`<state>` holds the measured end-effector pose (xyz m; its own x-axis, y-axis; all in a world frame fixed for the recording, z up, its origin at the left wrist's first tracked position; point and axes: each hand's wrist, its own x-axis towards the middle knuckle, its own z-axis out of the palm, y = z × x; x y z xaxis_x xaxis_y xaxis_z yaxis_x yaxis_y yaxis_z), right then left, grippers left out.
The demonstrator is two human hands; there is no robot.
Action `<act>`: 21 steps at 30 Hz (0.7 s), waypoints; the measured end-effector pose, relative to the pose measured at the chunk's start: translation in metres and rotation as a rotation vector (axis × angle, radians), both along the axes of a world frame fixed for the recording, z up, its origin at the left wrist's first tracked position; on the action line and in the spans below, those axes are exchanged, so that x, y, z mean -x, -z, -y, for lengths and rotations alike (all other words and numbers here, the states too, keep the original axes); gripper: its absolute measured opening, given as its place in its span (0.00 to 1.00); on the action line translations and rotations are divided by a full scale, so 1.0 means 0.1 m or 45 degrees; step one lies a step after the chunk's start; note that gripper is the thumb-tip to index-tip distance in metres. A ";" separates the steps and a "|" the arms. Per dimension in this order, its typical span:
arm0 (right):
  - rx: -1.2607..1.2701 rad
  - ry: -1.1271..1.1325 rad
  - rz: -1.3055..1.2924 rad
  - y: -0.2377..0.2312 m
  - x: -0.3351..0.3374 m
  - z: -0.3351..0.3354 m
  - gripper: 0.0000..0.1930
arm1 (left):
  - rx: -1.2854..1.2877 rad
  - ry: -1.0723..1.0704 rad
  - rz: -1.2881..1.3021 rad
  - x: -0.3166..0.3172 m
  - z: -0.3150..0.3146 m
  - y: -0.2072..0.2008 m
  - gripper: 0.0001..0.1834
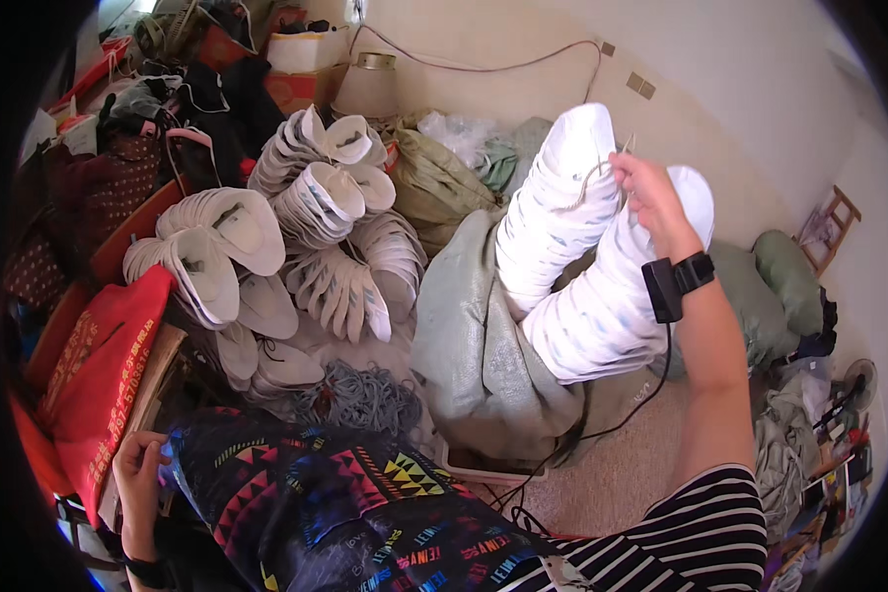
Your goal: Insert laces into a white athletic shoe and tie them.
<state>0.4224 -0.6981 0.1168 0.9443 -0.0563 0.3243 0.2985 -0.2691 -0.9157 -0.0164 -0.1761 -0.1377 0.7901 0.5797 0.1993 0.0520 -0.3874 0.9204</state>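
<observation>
My right hand (649, 192) is closed, pinching a thin pale cord (594, 178) at the top of two tall stacks. They look like nested white shoe uppers: a left stack (557, 212) and a right stack (602, 321), leaning out of a grey-green woven sack (474, 340). Part of the right stack is hidden behind my hand and wrist. At the lower left, my left hand (140, 479) has its fingers curled at the edge of a dark, brightly patterned apron (335, 503) over my lap. Whatever its fingertips grip is too small to make out.
More nested white uppers (222, 237) are piled at the left, beside a tangle of grey laces (360, 395). A red bag (109, 380) lies at the near left. Full green sacks (760, 296) stand at the right, and a black cable (627, 419) runs from my right wrist.
</observation>
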 end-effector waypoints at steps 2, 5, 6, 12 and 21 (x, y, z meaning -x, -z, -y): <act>0.061 -0.043 0.065 -0.37 0.21 -0.28 0.11 | 0.008 -0.069 -0.055 0.12 -0.02 -0.02 0.07; 0.295 -0.168 0.171 -0.99 0.43 -0.56 0.13 | 0.033 -0.106 0.036 0.18 -0.05 0.02 0.06; 0.284 -0.193 0.186 -1.15 0.48 -0.69 0.13 | 0.017 -0.097 0.091 0.21 -0.07 0.07 0.06; 0.214 -0.789 0.380 -1.70 1.02 -1.97 0.15 | 0.092 -0.254 0.231 0.70 0.32 0.24 0.06; 0.198 -1.872 0.168 -1.43 2.44 -3.75 0.15 | 0.145 -0.899 0.438 2.33 1.25 0.63 0.08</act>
<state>0.1783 -0.3230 0.2594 0.0864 0.9423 0.3233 0.4595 0.2502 -0.8522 -0.2492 -0.3009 -0.2003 0.1326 0.9522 0.2751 -0.0442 -0.2716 0.9614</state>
